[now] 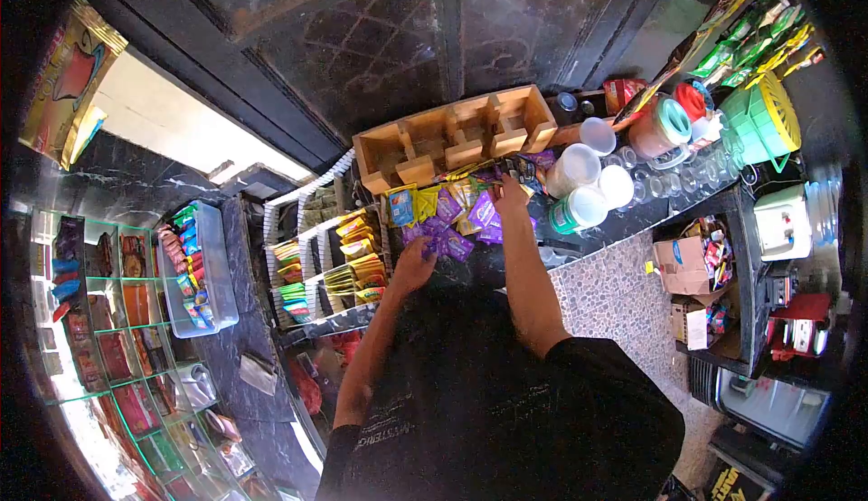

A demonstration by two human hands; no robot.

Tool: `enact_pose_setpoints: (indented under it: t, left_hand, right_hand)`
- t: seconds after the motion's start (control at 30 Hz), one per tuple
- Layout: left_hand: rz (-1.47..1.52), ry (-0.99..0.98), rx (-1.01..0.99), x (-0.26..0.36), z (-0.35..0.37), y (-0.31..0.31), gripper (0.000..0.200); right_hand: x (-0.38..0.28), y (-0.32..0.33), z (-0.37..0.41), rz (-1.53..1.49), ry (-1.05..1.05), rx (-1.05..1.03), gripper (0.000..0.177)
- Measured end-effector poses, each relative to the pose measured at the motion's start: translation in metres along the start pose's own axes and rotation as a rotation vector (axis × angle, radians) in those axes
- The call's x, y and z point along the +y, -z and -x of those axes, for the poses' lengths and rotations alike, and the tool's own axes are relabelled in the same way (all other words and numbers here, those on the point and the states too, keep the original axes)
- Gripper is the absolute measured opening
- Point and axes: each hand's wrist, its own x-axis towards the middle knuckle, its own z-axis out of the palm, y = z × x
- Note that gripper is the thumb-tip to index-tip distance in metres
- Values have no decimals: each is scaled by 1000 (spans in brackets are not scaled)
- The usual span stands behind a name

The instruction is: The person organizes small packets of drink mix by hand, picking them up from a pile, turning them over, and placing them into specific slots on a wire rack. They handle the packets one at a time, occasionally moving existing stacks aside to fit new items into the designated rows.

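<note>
A pile of small sachets, mostly purple with some yellow, lies on the dark counter in front of me. My left hand (414, 266) is at the near left edge of the pile, fingers curled against a purple sachet (434, 241). Farther right, my right hand (512, 197) reaches over the pile, fingers apart and pointing down among the sachets. Beneath it is another purple sachet (483, 210). Yellow sachets (426, 203) and a blue one (400, 207) lie at the left of the pile. Some fingertips are hard to make out.
Behind the pile stands a wooden compartment box (452, 142). White-lidded tubs (573, 169) and glass jars stand to the right. On the left are a rack of sachets (354, 277) and a clear plastic bin (201, 270). Cardboard boxes (683, 269) sit lower right.
</note>
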Motion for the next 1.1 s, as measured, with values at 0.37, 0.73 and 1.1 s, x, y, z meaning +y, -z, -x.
enact_pose_setpoints:
  t: [0.37,0.73,1.1]
  left_hand:
    - [275,15,-43,-2,-24,-4,38]
    - [1414,239,-114,55,-14,43,50]
    - [989,197,226,24,7,30,30]
  right_hand:
    - [58,69,-21,876,1085,-798,28]
    - [38,57,187,1227,1574,-775,34]
    - [80,85,116,1069,624,-489,32]
